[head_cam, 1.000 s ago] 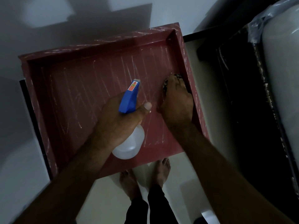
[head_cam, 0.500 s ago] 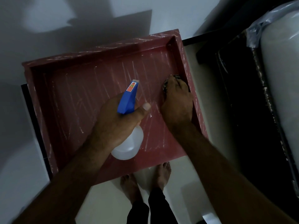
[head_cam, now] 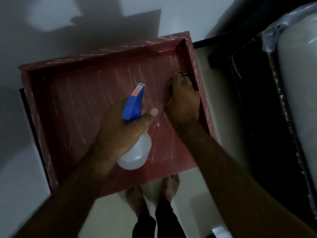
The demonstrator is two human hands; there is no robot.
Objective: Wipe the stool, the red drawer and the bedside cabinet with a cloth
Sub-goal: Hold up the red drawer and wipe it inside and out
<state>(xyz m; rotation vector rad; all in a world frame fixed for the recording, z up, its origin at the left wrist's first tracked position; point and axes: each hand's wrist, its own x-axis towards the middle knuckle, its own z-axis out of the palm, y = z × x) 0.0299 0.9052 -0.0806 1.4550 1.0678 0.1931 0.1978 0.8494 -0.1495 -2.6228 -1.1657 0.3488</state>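
Dim room | red drawer (head_cam: 85, 100) laid wide, left to right | cloth (head_cam: 182, 73) gripped by right hand (head_cam: 184, 100) beside its right wall | spray bottle (head_cam: 135, 152) gripped in left hand (head_cam: 120, 133)

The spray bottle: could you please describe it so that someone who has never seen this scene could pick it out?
Look at the big red drawer in the middle. Above its floor the left hand grips the spray bottle. It has a blue trigger head and a translucent white body, unlike the dark patterned cloth under the right hand.
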